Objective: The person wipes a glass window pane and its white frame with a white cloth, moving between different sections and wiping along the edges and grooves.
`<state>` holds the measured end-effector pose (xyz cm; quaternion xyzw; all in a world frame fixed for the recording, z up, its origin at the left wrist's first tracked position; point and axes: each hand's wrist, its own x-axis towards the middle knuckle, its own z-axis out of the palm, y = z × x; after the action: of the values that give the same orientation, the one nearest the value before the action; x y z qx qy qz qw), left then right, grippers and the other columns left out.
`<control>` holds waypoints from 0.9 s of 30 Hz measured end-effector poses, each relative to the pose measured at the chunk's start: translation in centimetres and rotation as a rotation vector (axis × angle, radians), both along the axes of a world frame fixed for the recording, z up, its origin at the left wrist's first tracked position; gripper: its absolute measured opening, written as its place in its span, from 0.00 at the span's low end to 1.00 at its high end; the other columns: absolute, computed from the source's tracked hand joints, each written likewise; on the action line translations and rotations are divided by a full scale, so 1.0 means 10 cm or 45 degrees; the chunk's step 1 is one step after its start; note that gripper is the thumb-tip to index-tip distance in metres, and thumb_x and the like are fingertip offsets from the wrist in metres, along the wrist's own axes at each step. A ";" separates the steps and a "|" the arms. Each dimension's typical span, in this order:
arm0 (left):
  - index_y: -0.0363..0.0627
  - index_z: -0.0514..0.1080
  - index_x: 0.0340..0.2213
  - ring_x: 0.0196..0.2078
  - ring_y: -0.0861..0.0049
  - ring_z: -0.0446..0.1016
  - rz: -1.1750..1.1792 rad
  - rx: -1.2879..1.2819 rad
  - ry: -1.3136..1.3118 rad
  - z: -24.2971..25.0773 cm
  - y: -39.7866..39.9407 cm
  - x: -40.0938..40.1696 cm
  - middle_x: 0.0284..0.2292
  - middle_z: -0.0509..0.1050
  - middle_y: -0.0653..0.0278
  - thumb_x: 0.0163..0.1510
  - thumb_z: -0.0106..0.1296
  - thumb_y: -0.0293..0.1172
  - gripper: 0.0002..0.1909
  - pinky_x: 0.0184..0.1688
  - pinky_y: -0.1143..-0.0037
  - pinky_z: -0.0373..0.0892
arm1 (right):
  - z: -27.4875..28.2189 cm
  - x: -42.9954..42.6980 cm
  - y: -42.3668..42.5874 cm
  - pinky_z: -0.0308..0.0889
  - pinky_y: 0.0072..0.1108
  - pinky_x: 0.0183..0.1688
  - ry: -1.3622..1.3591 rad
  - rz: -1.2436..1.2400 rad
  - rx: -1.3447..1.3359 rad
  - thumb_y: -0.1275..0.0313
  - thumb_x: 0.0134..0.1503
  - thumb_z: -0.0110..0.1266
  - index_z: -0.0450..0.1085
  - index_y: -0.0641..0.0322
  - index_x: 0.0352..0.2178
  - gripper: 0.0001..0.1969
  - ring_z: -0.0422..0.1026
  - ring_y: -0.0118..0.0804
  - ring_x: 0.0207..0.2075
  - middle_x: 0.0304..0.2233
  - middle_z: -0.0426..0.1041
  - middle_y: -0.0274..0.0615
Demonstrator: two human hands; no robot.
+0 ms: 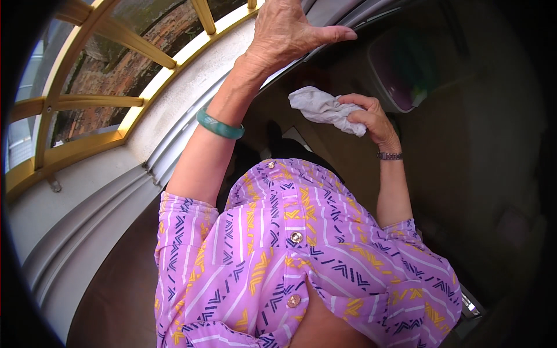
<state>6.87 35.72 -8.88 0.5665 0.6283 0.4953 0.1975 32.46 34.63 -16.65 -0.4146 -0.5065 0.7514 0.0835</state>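
My left hand [280, 37] reaches up beside the window, at the top of the view. Its thumb stands wide apart with nothing visible against it, while the upper fingers are cut off by the picture's edge. A green bangle [219, 124] circles that forearm. Lower and to the right, my right hand [374, 119] grips a crumpled white cloth [324, 108] between thumb and fingers. Most of the cloth hangs out to the left of the hand. A metal-band watch [389, 155] is on the right wrist.
Yellow window bars [102, 102] curve along the upper left, with roof tiles [104, 69] outside. Below them run a pale sill [191, 69] and a metal sliding track [174, 150]. In the dim right side stands a plastic tub [387, 82]. Floor [343, 161] shows past my feet.
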 end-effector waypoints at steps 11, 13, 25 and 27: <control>0.43 0.44 0.52 0.40 0.60 0.67 0.229 0.275 0.143 -0.08 0.18 0.13 0.41 0.63 0.48 0.27 0.64 0.38 0.53 0.41 0.62 0.66 | -0.12 0.59 0.54 0.65 0.17 0.43 0.011 -0.653 0.177 0.77 0.45 0.50 0.70 0.70 0.43 0.21 0.71 0.26 0.37 0.38 0.74 0.40; 0.42 0.45 0.51 0.41 0.61 0.67 0.290 0.331 0.370 -0.09 0.12 0.05 0.42 0.62 0.49 0.27 0.65 0.38 0.52 0.41 0.62 0.66 | -0.14 0.64 0.58 0.65 0.16 0.42 0.004 -0.659 0.193 0.77 0.45 0.50 0.70 0.69 0.44 0.21 0.71 0.26 0.36 0.38 0.74 0.40; 0.54 0.37 0.54 0.49 0.65 0.62 0.018 -0.007 0.252 -0.05 -1.67 -0.45 0.47 0.55 0.56 0.35 0.67 0.39 0.55 0.52 0.64 0.64 | -0.66 1.17 -0.76 0.62 0.20 0.29 0.427 -1.201 -0.092 0.70 0.54 0.49 0.66 0.55 0.46 0.16 0.68 0.28 0.34 0.37 0.71 0.32; 0.49 0.42 0.56 0.49 0.67 0.63 0.114 0.048 0.094 -0.15 -1.91 -0.57 0.48 0.57 0.57 0.36 0.67 0.42 0.53 0.52 0.66 0.64 | -0.78 1.32 -0.86 0.63 0.26 0.31 0.547 -1.177 -0.083 0.62 0.55 0.53 0.65 0.53 0.46 0.17 0.68 0.31 0.38 0.38 0.70 0.32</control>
<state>1.19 16.63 -10.36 0.5595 0.6503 0.4941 0.1413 45.62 25.98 -24.47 -0.4339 -0.2179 0.7195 0.4966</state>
